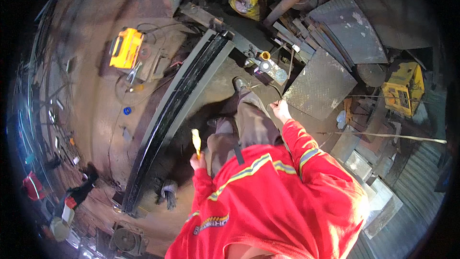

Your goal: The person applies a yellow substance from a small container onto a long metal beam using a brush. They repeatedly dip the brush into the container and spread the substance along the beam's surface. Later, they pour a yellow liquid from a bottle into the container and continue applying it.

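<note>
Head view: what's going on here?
A person in a red top holds a brush in the left hand, its pale head pointing away from the body, to the right of a long dark beam. The right hand is near a grey metal plate; whether it grips anything is unclear.

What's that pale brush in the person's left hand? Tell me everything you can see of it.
The brush has a pale, cream-coloured head, apparently bristles, and a yellowish handle. It stands nearly upright in the picture, head uppermost. The left hand grips the handle, hiding its end; nothing visibly touches the head. It appears right of the long dark beam. Finer texture is too small to tell.
</note>
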`<control>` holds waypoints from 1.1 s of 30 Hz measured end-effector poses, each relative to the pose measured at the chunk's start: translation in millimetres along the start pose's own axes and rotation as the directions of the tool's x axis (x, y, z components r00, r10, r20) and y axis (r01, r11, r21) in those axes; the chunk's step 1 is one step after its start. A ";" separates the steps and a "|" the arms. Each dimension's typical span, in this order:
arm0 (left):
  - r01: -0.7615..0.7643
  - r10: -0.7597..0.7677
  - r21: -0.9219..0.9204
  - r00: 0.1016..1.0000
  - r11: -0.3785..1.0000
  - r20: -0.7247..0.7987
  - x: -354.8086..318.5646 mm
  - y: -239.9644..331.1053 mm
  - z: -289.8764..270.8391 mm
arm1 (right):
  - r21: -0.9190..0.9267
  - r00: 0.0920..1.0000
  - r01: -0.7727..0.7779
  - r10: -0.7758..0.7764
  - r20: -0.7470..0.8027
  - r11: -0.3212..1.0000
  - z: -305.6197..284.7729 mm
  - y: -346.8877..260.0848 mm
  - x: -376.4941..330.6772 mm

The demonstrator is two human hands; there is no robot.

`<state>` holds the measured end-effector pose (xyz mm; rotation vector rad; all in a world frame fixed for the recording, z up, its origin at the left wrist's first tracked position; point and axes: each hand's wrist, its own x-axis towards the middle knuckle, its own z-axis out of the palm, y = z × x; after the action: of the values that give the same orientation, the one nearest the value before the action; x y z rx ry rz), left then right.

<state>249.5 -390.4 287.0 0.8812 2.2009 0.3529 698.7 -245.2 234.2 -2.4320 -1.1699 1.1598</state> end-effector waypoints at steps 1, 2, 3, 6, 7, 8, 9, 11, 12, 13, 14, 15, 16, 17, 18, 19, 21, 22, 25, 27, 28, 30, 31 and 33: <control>-0.014 0.012 0.057 0.999 0.998 0.031 -8.7 17.5 12.2 | 0.006 1.000 -0.022 0.022 -0.019 1.000 1.9 3.3 19.7; -0.031 0.028 0.049 0.998 0.998 0.064 -17.8 19.0 27.7 | 0.007 0.999 -0.044 0.045 -0.030 0.999 4.8 8.3 34.4; 0.028 -0.034 0.051 0.992 0.998 0.119 -23.8 20.4 39.2 | 0.008 0.997 -0.071 0.071 -0.038 0.997 9.4 15.3 47.1; 0.111 -0.109 -0.008 0.984 0.994 0.141 -31.2 40.9 61.7 | 0.110 0.990 -0.138 0.142 -0.026 0.984 28.4 31.3 101.6; 0.149 -0.137 -0.084 0.981 0.985 0.134 -32.4 51.1 67.8 | 0.105 0.980 -0.195 0.197 -0.011 0.975 31.6 20.2 119.2; 0.210 -0.189 -0.107 0.966 0.972 0.174 -30.2 77.9 73.7 | 0.160 0.975 -0.202 0.213 -0.060 0.966 44.0 44.8 147.4; 0.234 -0.209 -0.110 0.957 0.966 0.201 -30.9 73.9 83.1 | 0.208 0.965 -0.213 0.239 -0.109 0.955 67.8 87.7 173.7; 0.228 -0.209 -0.064 0.953 0.972 0.221 -25.3 76.6 106.4 | 0.272 0.947 -0.170 0.233 -0.220 0.947 99.9 133.6 227.1; 0.240 -0.229 -0.023 0.946 0.970 0.229 -24.8 70.8 117.2 | 0.288 0.937 -0.129 0.212 -0.279 0.949 110.2 142.0 249.3; 0.256 -0.259 0.037 0.947 0.966 0.193 -26.8 61.9 120.5 | 0.167 0.940 -0.099 0.147 -0.306 0.981 120.9 102.0 263.9; 0.276 -0.289 0.093 0.940 0.957 0.181 -29.2 59.5 123.5 | 0.025 0.937 -0.077 0.081 -0.340 0.997 122.0 73.3 271.1; 0.302 -0.304 0.043 0.933 0.952 0.193 -27.1 67.8 130.9 | 0.018 0.913 -0.064 0.066 -0.403 0.998 125.1 74.4 286.2; 0.326 -0.318 -0.004 0.926 0.945 0.203 -24.1 80.0 136.1 | 0.011 0.884 -0.052 0.051 -0.465 0.999 130.0 78.4 304.4; 0.354 -0.338 -0.047 0.919 0.934 0.204 -24.4 89.4 134.7 | -0.039 0.873 -0.056 0.030 -0.487 0.998 132.7 77.0 316.3; 0.375 -0.358 -0.049 0.911 0.926 0.205 -25.4 94.7 133.3 | -0.033 0.858 -0.064 0.038 -0.512 0.997 136.1 68.7 325.6; 0.396 -0.377 -0.063 0.904 0.916 0.203 -25.1 97.4 135.4 | -0.033 0.845 -0.038 0.014 -0.535 0.999 137.5 63.0 334.7; 0.454 -0.431 -0.115 0.885 0.884 0.178 -26.2 97.2 144.9 | -0.052 0.825 0.022 -0.048 -0.563 0.998 146.2 58.2 348.0; 0.457 -0.436 -0.094 0.881 0.884 0.184 -26.5 97.0 147.3 | -0.107 0.847 0.005 -0.061 -0.528 0.994 147.3 61.9 352.2; 0.456 -0.443 -0.080 0.885 0.886 0.142 -31.8 108.8 155.0 | -0.193 0.853 0.069 -0.158 -0.498 0.979 146.4 67.7 361.3; 0.434 -0.426 -0.023 0.893 0.901 0.144 -29.2 111.6 153.0 | 0.523 0.894 0.139 0.121 -0.432 0.841 143.7 68.9 367.8; 0.411 -0.407 0.010 0.901 0.912 0.150 -23.5 110.1 149.7 | 0.533 0.867 0.183 0.120 -0.484 0.826 144.0 75.6 371.2; 0.463 -0.454 -0.046 0.881 0.885 0.134 -28.2 106.1 153.1 | -0.124 0.765 0.227 -0.256 -0.591 0.966 147.2 85.0 372.7; 0.482 -0.473 -0.053 0.872 0.874 0.126 -31.1 103.9 152.5 | -0.181 0.790 0.173 -0.246 -0.562 0.968 149.1 84.9 371.1; 0.476 -0.472 -0.010 0.874 0.879 0.112 -30.8 107.5 154.3 | -0.258 0.784 0.124 -0.254 -0.567 0.958 152.2 93.5 374.0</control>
<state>427.7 -335.5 247.7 0.3045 2.2131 0.1024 782.7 -55.1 -124.4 -2.4570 -1.3147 0.1689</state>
